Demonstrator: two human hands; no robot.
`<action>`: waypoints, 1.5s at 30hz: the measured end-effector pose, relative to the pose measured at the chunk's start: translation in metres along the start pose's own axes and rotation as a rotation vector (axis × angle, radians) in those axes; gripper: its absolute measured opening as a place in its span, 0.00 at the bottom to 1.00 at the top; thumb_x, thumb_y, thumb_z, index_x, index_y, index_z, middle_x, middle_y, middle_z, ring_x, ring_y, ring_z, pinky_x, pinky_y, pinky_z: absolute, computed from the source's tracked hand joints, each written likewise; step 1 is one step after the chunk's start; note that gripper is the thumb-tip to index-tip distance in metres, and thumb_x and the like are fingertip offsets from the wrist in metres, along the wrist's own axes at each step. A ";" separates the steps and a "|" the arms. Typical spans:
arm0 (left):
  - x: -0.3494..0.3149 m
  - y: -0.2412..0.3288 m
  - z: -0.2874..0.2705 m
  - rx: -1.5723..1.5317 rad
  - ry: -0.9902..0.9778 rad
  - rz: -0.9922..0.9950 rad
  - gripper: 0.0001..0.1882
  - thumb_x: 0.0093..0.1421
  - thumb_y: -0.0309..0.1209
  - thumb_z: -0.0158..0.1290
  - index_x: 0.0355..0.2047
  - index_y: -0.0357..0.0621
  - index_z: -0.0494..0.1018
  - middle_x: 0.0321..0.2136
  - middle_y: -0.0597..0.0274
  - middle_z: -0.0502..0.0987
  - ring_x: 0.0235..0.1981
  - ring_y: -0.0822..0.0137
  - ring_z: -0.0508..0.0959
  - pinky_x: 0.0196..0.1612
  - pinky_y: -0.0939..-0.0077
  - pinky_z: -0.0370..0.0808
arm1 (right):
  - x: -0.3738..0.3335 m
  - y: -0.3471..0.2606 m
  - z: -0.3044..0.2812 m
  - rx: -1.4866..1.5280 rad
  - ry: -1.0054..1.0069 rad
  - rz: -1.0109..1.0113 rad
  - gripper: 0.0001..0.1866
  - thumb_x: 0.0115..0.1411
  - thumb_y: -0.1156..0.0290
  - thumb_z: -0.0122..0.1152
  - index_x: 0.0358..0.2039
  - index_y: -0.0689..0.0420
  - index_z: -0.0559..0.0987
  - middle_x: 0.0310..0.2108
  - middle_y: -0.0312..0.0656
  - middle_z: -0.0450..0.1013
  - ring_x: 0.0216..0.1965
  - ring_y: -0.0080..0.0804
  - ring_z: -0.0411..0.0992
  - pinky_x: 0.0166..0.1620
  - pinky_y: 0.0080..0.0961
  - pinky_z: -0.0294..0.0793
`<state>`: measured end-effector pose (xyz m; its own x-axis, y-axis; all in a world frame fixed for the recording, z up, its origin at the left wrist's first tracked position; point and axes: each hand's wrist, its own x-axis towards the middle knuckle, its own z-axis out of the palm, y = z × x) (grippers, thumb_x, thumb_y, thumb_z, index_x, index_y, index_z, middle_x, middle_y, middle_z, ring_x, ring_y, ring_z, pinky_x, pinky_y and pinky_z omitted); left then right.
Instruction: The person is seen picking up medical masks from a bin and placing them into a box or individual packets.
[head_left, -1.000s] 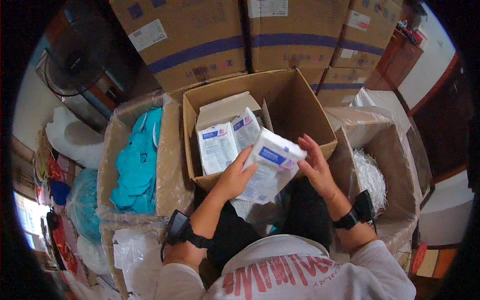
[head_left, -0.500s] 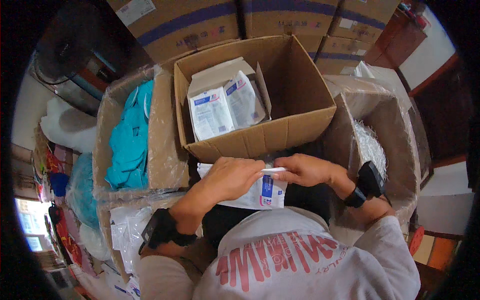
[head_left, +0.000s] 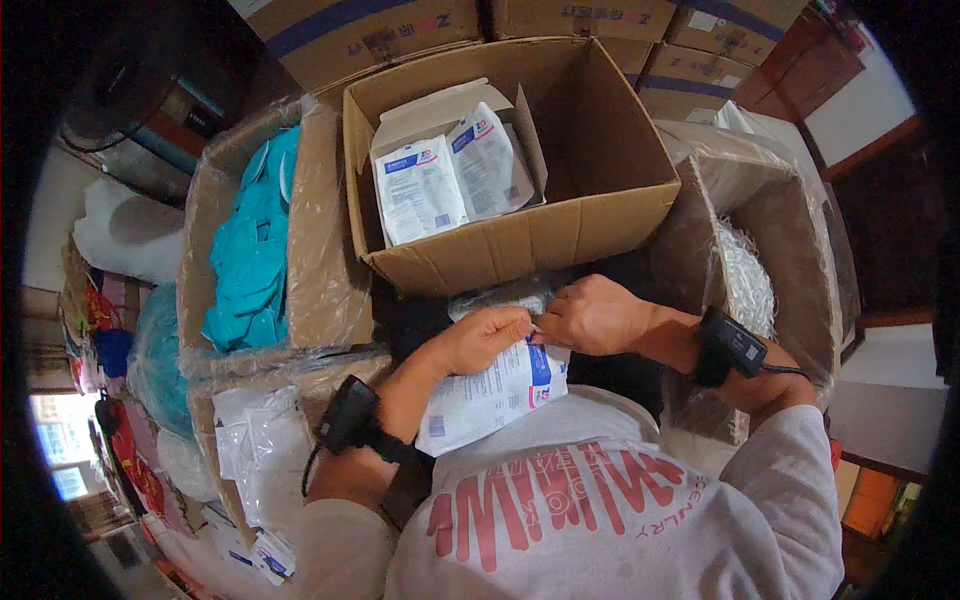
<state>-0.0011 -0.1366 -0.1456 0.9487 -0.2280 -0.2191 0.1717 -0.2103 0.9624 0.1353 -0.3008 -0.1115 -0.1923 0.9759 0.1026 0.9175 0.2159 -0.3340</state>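
A white paper pouch [head_left: 488, 392] with blue and pink print lies tilted just in front of my chest. My left hand [head_left: 488, 338] pinches its top edge with thumb and fingers. Close beside it, almost touching, my right hand [head_left: 592, 315] has its fingers curled down on the same edge near the corner. The right fingertips are partly hidden. Behind my hands sits some clear plastic film [head_left: 505, 296], mostly covered. Similar filled pouches [head_left: 420, 192] stand in a small opened carton [head_left: 432, 124] inside the large cardboard box [head_left: 530, 240] ahead of me.
To the left, a plastic-lined box [head_left: 330, 280] holds teal folded masks [head_left: 250, 260]. Below it are white packets [head_left: 262, 440]. On the right another lined box [head_left: 800, 250] contains white strands [head_left: 745, 275]. Stacked cartons [head_left: 370, 35] rise at the back.
The pouch has tilted, and more of its printed face shows. My right hand has turned over so its back faces up, fingers pointing down at the edge. The whole view has shifted slightly.
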 end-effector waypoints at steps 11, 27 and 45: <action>-0.010 -0.027 0.030 -0.117 0.108 -0.036 0.15 0.63 0.38 0.41 0.29 0.40 0.69 0.24 0.69 0.69 0.29 0.75 0.68 0.34 0.81 0.65 | -0.012 -0.013 0.019 0.146 0.015 0.102 0.15 0.55 0.60 0.52 0.20 0.58 0.70 0.18 0.44 0.69 0.22 0.44 0.70 0.26 0.37 0.70; -0.022 0.033 0.002 0.768 0.254 0.247 0.06 0.54 0.33 0.47 0.26 0.45 0.70 0.24 0.57 0.69 0.30 0.54 0.70 0.33 0.64 0.67 | 0.030 -0.004 -0.029 0.370 -0.520 0.253 0.22 0.61 0.52 0.41 0.30 0.59 0.74 0.24 0.52 0.72 0.28 0.53 0.70 0.31 0.41 0.68; -0.009 -0.070 0.039 -0.089 0.642 -0.174 0.18 0.63 0.40 0.39 0.30 0.37 0.68 0.22 0.57 0.69 0.26 0.68 0.68 0.32 0.74 0.66 | 0.019 -0.046 0.023 -0.014 -0.095 -0.187 0.10 0.50 0.62 0.54 0.19 0.54 0.74 0.18 0.38 0.70 0.23 0.34 0.71 0.25 0.30 0.71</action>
<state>-0.0318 -0.1571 -0.2170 0.8702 0.4187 -0.2599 0.3315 -0.1071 0.9373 0.0808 -0.2912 -0.1159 -0.3908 0.9176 0.0729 0.8674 0.3936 -0.3045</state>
